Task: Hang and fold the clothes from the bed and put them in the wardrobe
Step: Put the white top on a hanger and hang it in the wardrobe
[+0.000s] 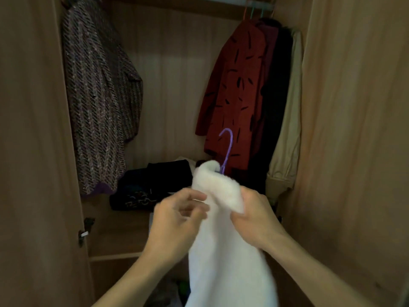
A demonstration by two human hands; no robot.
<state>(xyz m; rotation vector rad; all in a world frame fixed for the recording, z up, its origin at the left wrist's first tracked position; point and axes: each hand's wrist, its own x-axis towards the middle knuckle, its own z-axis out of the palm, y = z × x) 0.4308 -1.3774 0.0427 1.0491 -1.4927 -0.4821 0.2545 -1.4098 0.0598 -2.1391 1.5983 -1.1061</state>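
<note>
Right hand (252, 216) grips white garment (223, 251) at 3 o'clock edge; left hand (177, 216) blurred at 9 o'clock, grip unclear. Purple hanger (228, 149) pokes out at 12 o'clock.

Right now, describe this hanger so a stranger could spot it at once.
Face the open wardrobe, then drop to the white fluffy garment held before it. The hanger pokes up from its top: a thin purple hook, off the rail, unlike the orange and green hooks above.
</note>
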